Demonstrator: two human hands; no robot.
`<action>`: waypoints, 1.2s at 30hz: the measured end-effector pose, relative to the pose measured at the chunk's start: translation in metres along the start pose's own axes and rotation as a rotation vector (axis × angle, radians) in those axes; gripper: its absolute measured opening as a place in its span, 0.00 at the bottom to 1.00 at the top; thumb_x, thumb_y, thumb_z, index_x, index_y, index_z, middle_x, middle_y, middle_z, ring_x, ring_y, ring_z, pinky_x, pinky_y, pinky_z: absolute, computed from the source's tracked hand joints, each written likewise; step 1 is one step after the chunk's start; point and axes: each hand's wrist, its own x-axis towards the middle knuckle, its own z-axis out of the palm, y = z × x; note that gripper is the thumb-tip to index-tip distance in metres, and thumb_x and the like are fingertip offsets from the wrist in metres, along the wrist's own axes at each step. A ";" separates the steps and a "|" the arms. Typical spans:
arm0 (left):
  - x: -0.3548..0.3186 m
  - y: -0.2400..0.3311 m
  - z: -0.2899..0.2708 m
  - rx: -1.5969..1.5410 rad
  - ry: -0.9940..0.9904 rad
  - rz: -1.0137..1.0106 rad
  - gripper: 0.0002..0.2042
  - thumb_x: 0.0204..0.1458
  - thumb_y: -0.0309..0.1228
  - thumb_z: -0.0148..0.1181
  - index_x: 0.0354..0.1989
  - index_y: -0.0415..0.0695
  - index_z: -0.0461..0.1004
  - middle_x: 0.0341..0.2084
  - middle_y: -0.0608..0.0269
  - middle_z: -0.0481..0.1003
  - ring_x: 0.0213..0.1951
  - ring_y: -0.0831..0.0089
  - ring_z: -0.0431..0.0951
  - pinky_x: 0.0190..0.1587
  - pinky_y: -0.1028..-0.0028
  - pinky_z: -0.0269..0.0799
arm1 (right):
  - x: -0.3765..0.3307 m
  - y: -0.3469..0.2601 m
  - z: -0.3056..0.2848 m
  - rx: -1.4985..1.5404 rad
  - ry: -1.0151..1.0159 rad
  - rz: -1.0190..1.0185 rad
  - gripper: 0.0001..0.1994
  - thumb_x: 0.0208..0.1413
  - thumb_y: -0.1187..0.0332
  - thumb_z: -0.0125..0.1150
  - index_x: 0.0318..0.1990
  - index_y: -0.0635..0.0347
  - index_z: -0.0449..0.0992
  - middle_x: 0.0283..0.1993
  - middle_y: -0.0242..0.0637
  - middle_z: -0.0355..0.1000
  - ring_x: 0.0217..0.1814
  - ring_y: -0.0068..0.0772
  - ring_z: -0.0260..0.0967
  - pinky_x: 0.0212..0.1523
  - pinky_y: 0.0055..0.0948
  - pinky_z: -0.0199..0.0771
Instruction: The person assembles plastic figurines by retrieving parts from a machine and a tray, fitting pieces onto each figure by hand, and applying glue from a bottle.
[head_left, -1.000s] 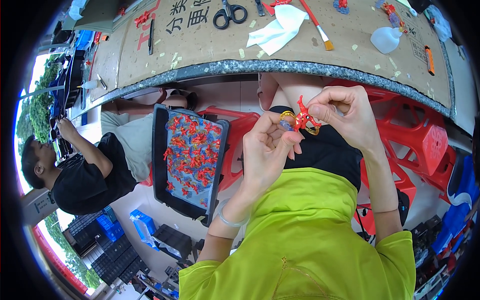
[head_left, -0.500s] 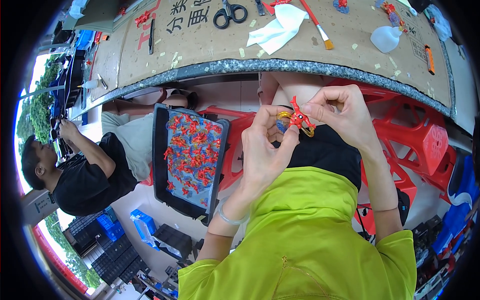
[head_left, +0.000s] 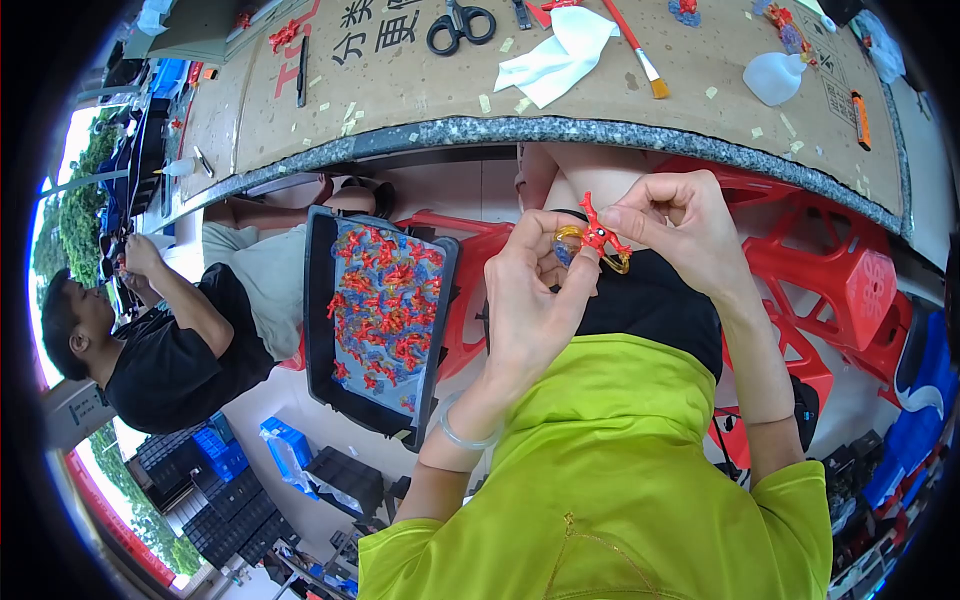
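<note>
In front of my lap I hold a small red figurine (head_left: 598,237) with yellow-gold rings and a translucent blue part. My left hand (head_left: 535,285) is closed round its lower left side, thumb and fingertips pinching it. From the right, my right hand (head_left: 675,225) is closed too, its thumb and bent fingers pinching at the figurine's upper right limb. Whether anything small lies between those right fingertips is hidden. To the left of my left hand is a dark tray (head_left: 318,300) with many similar red and blue figurines.
Beyond my hands runs the stone edge (head_left: 450,133) of a cardboard-covered table. On it lie scissors (head_left: 461,28), a white cloth (head_left: 555,62), a brush (head_left: 640,60), a squeeze bottle (head_left: 772,78) and an orange cutter (head_left: 860,120). Red stools (head_left: 835,265) stand right; a seated person (head_left: 190,345) works left.
My hands stay nearly in place. The figurine has turned slightly, so less of its blue part shows. The seated person's hands have shifted a little.
</note>
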 end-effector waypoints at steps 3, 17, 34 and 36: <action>-0.001 0.003 -0.002 -0.030 -0.007 -0.038 0.08 0.52 0.19 0.56 0.40 0.31 0.67 0.29 0.58 0.76 0.27 0.83 0.75 0.29 0.82 0.73 | -0.002 -0.004 0.002 0.030 0.014 0.017 0.10 0.54 0.69 0.64 0.27 0.68 0.79 0.17 0.23 0.65 0.19 0.08 0.53 0.18 0.16 0.48; 0.000 -0.003 -0.010 -0.181 0.062 0.022 0.11 0.54 0.20 0.53 0.45 0.37 0.63 0.32 0.59 0.75 0.26 0.81 0.75 0.25 0.84 0.68 | -0.017 -0.008 -0.009 -0.015 0.074 -0.022 0.10 0.59 0.72 0.56 0.34 0.71 0.80 0.28 0.34 0.75 0.31 0.17 0.68 0.35 0.18 0.68; -0.013 -0.131 -0.202 -0.023 0.801 -0.129 0.23 0.58 0.34 0.56 0.52 0.26 0.61 0.34 0.47 0.76 0.28 0.69 0.80 0.30 0.78 0.76 | -0.005 0.000 0.008 -0.169 0.039 0.109 0.13 0.59 0.65 0.57 0.36 0.70 0.80 0.25 0.28 0.68 0.28 0.15 0.57 0.31 0.17 0.52; -0.005 -0.137 -0.207 -0.023 0.692 -0.234 0.26 0.58 0.35 0.56 0.56 0.25 0.59 0.39 0.44 0.76 0.33 0.69 0.80 0.33 0.77 0.76 | -0.001 -0.004 0.008 -0.175 0.026 0.118 0.13 0.59 0.67 0.57 0.36 0.71 0.79 0.25 0.29 0.68 0.29 0.16 0.58 0.33 0.18 0.55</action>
